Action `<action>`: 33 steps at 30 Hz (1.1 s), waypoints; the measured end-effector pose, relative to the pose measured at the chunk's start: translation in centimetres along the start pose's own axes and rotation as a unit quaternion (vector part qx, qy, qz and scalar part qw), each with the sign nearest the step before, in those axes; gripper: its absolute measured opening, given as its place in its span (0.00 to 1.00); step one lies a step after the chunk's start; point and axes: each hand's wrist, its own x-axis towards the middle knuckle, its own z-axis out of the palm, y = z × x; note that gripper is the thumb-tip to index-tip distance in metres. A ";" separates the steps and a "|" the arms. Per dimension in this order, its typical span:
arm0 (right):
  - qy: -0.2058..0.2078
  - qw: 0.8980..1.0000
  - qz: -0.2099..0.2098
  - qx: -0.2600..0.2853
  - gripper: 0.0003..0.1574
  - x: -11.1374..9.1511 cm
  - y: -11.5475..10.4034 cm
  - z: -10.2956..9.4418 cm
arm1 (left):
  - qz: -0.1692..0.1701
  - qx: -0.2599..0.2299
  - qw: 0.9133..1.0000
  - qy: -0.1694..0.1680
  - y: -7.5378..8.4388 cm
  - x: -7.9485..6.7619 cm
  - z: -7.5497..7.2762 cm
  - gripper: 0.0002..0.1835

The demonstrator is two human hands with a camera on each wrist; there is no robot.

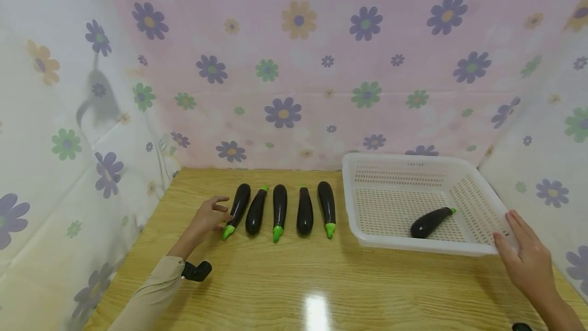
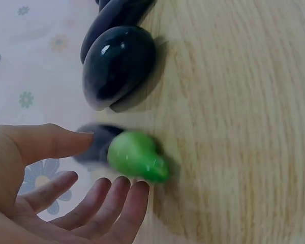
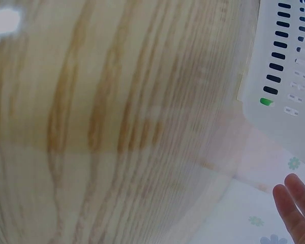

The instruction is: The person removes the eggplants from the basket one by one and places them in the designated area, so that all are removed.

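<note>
My left hand (image 1: 210,218) reaches the leftmost eggplant (image 1: 240,203), a glossy black one with a green stem end. In the left wrist view, the thumb overlaps the dark body of that eggplant, and the spread fingers lie beside its green cap (image 2: 137,155). Across the table, my right hand (image 1: 528,257) is at the front right corner of a white plastic basket (image 1: 420,245), fingers extended along the rim. Only straight fingertips (image 3: 291,203) show in the right wrist view, below the basket's slotted wall. One eggplant (image 1: 431,222) lies inside the basket.
Several more eggplants, such as the middle one (image 1: 279,211) and the rightmost one (image 1: 326,208), lie in a row on the wooden table (image 1: 275,290). Flowered cloth (image 1: 248,29) hangs behind and on both sides. A black device (image 1: 196,271) is on the left wrist.
</note>
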 end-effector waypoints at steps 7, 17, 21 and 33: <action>-0.013 1.000 0.008 0.002 0.36 -0.1 -0.2 0.0 | -0.011 0.023 0.999 0.020 -0.4 0.1 0.2 0.32; -0.011 1.000 0.004 0.002 0.35 -0.1 -0.1 0.0 | 0.022 0.036 0.998 0.051 0.4 -0.2 -0.5 0.30; -0.010 1.000 0.004 -0.001 0.35 -0.1 0.0 -0.1 | 0.034 0.022 0.998 0.052 1.3 -0.4 -0.5 0.29; -0.019 1.000 0.003 0.001 0.35 -0.2 -0.4 -0.2 | 0.073 -0.024 0.997 0.007 4.9 -1.2 1.2 0.25</action>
